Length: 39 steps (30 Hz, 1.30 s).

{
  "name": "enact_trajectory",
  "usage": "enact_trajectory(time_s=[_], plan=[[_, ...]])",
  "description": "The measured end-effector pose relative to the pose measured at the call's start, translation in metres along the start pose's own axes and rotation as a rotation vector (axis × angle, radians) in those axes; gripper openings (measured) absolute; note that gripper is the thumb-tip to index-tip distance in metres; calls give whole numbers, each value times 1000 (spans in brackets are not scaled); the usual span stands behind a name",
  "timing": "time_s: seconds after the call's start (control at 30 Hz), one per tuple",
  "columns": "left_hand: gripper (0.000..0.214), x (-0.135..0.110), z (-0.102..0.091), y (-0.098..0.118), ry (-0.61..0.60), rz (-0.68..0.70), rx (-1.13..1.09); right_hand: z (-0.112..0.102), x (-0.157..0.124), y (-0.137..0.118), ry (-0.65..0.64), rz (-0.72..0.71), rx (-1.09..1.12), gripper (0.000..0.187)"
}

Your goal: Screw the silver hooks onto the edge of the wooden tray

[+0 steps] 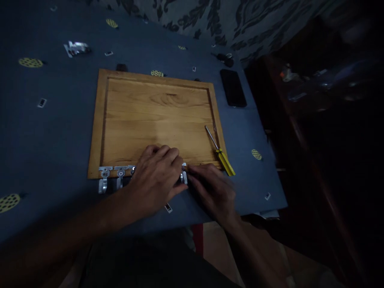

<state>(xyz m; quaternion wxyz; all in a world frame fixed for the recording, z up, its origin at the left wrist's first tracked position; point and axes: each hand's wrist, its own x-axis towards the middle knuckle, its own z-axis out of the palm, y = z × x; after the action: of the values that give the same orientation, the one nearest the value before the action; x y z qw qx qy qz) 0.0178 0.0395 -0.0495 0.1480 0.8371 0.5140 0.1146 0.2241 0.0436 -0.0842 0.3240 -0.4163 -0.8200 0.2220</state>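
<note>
A framed wooden panel (159,120) lies on the table. Along its near edge sits a row of silver metal hooks, two of them plain to see at the left, a corner hook (105,176) and its neighbour (120,174). My left hand (157,176) covers the middle of the row, its fingers curled and its thumb below a metal hook (184,176) that it steadies. Just right of that hook, my right hand (214,190) is pinched at the panel's edge; whatever its fingertips hold is too small and dark to name. A yellow-handled screwdriver (223,160) rests across the panel's right side.
A blue patterned cloth (60,140) covers the table. Shiny metal pieces (77,49) lie at the back left. At the back right are a black phone (233,88) and keys (225,59). Patterned wall behind; dark furniture (300,132) to the right.
</note>
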Motion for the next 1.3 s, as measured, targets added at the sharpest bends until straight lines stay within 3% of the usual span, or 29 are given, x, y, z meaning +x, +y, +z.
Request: enact_trajectory(time_s=[0.23,0.93,1.3], plan=[[33,0,1,0,-15,-5,-2,6,8,1,-24,-22,29,25],[36,-2,7,-3,111,57,7,7,9,-5,48,-19,-57,17],[33,2,0,0,-25,12,-13,8,9,-2,32,-46,-66,18]])
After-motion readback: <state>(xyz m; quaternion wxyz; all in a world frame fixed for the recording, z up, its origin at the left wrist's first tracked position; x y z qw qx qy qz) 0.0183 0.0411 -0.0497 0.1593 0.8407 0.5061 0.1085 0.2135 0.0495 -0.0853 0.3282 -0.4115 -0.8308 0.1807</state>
